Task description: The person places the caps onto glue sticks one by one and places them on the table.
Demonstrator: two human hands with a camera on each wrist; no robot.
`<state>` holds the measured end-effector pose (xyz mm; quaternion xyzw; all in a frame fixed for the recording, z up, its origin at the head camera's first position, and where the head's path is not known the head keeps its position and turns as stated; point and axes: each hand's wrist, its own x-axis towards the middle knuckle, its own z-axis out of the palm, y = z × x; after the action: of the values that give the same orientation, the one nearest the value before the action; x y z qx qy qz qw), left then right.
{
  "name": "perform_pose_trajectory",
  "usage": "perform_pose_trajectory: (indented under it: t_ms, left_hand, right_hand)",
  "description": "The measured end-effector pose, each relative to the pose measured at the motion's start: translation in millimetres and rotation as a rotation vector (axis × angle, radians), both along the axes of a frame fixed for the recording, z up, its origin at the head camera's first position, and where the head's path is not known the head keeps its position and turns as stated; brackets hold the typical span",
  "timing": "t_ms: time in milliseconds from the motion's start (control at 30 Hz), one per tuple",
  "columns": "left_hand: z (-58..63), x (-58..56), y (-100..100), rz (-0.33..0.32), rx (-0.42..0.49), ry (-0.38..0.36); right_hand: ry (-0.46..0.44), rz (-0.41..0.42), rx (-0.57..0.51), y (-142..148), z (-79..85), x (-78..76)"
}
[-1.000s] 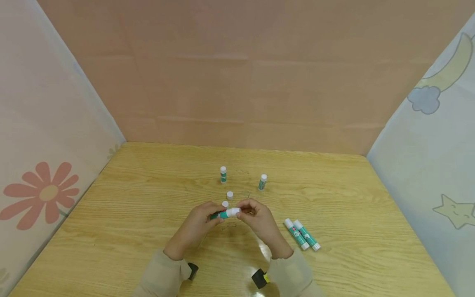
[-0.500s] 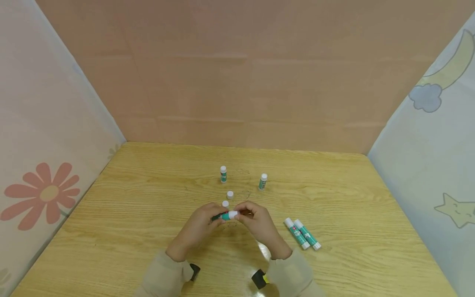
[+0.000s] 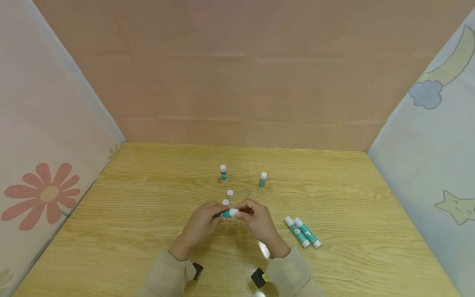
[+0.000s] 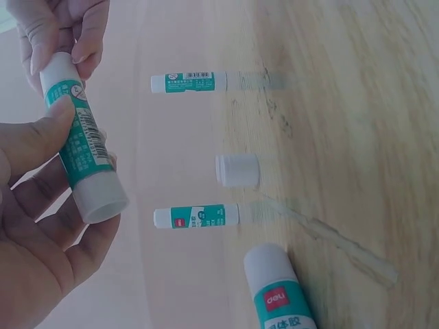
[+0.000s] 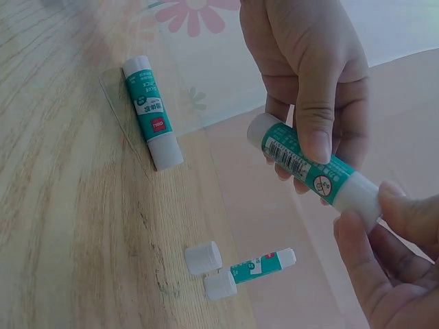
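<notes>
In the head view a teal-and-white glue stick (image 3: 227,213) is held between my two hands in front of my body. My left hand (image 3: 200,220) grips its teal barrel, thumb over the label, as the left wrist view shows. With thumb and fingertips my right hand (image 3: 257,218) pinches the white cap (image 5: 360,200) at the other end, which sits right against the teal barrel. Another glue stick (image 5: 146,110) is close by past my left hand, mostly hidden in the head view. Two white caps, one nearer (image 5: 204,258) and one behind (image 5: 221,286), sit on the table.
Farther back, one glue stick (image 3: 223,173) stands upright on the wooden table (image 3: 148,185) and another (image 3: 262,180) stands to its right. Two more glue sticks (image 3: 297,232) lie side by side to the right of my right hand. Printed cloth walls enclose the table.
The white section at the right end of the held glue stick has become shorter, as my right hand pushed the cap in toward the barrel. Both hands otherwise stay nearly in place.
</notes>
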<state>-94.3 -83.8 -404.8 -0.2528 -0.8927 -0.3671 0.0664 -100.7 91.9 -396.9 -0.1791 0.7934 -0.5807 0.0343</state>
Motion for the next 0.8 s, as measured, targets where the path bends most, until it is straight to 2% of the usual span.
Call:
perform_pose_trajectory:
  t_ms: [333,567,800]
  left_hand:
    - [0.5,-1.7,3.1,-0.001,-0.016,0.028]
    - [1.7,-0.2,4.0,0.013,-0.03,-0.031]
    - [1.1,0.3,3.0,0.036,-0.037,-0.07]
  right_hand:
    - [-0.037,-0.001,-0.02,4.7,-1.0,-0.6]
    - [-0.098,0.023,-0.05,9.2,-1.9,-1.0]
    - [-0.1,0.012,-0.068,9.4,-4.8,-2.5]
